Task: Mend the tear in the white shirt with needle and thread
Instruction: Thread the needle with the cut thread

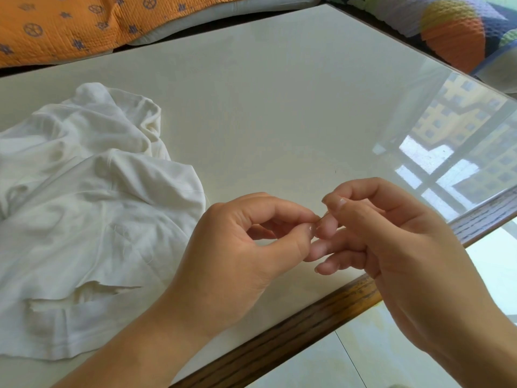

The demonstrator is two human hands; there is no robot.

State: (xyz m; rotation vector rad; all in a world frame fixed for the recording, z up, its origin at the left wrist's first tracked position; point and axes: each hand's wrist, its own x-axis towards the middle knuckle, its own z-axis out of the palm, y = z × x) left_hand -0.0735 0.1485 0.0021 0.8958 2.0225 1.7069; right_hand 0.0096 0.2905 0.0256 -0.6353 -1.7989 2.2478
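Note:
The white shirt lies crumpled on the left of the table, with a jagged tear near its hem. My left hand and my right hand meet above the table's front edge, to the right of the shirt. The left thumb and forefinger pinch something tiny at their tips. The right thumb and forefinger pinch a thin needle that pokes out between the two hands. The thread is too fine to make out.
The cream glossy table has a dark wooden front edge running diagonally. An orange patterned quilt lies behind it, a multicoloured quilt at the back right. Pale floor tiles show below the edge.

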